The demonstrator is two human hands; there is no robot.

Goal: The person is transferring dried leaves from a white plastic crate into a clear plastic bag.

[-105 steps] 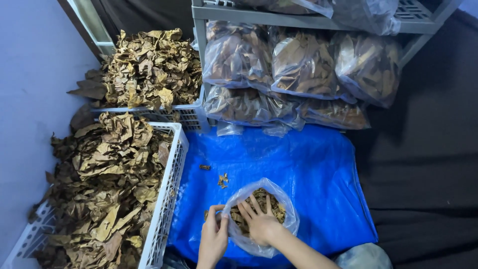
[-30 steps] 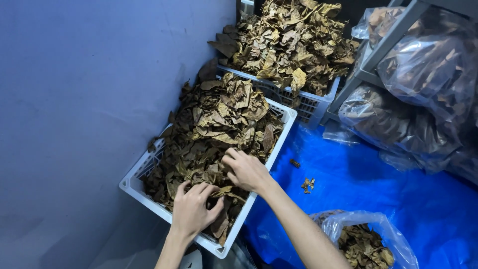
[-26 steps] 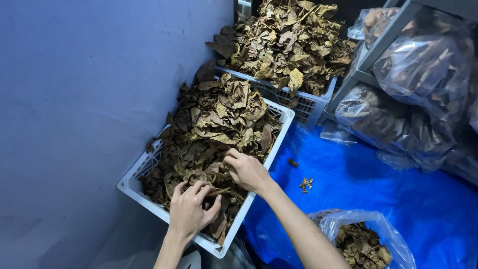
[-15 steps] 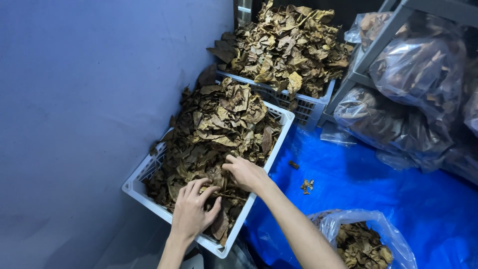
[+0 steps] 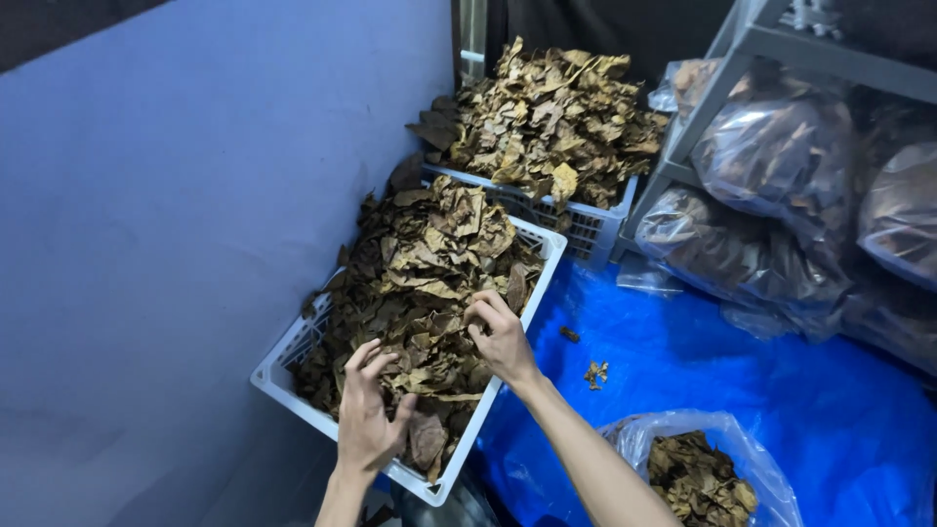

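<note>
Fingertips are buried in dry leaves point(image 5: 429, 283); left hand point(image 5: 369, 415) spread, right hand point(image 5: 503, 337) curled, grasp indeterminable, near crate point(image 5: 283, 385).

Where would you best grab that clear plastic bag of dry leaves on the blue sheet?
Probably by the open rim of the plastic bag, coming from above. The mouth gapes upward and the leaves sit low inside, so pinching the loose film at the top should keep them from spilling onto the blue sheet.

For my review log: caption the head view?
Both hands, left hand and right hand, dig into dried brown leaves in white plastic crate.
</note>
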